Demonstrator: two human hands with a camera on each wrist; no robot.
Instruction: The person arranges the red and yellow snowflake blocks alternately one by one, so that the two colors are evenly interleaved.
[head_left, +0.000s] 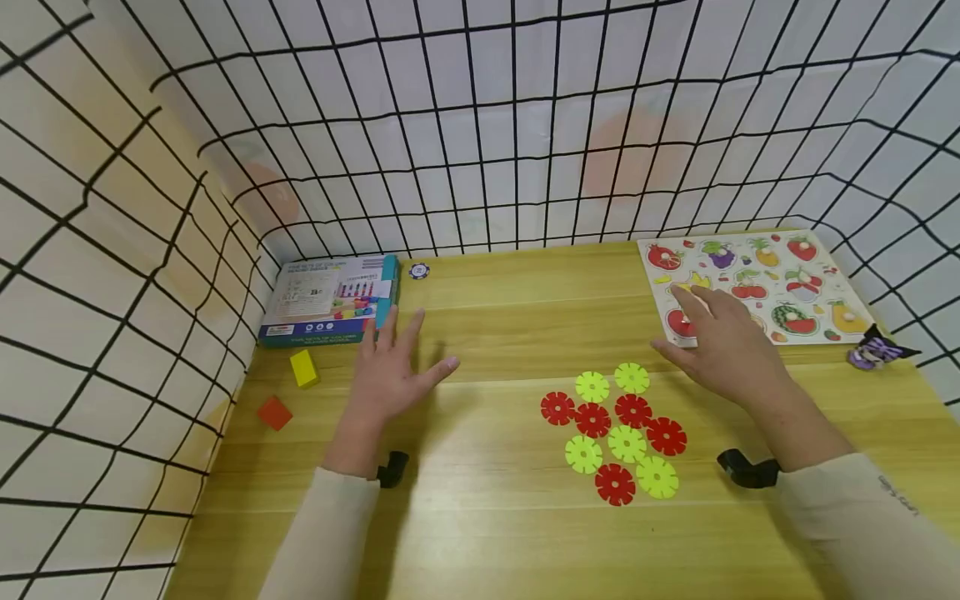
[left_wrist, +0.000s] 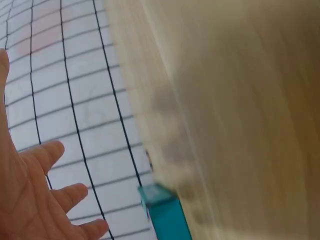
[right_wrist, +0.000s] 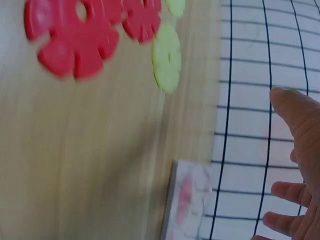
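Held left hand (head_left: pixel 392 375) and right hand (head_left: pixel 726 343) spread, empty; seemed only preparing, probably needed to reach discs (head_left: pixel 621 439) at lower right-centre.

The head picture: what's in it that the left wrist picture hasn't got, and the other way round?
Only the head view shows the notched red and lime plastic discs, white fruit-picture board, red block, yellow block and right hand. Only the left wrist view shows the creased palm of the left hand. Both show that hand, the flat teal-edged box, wooden table and black wire grid.
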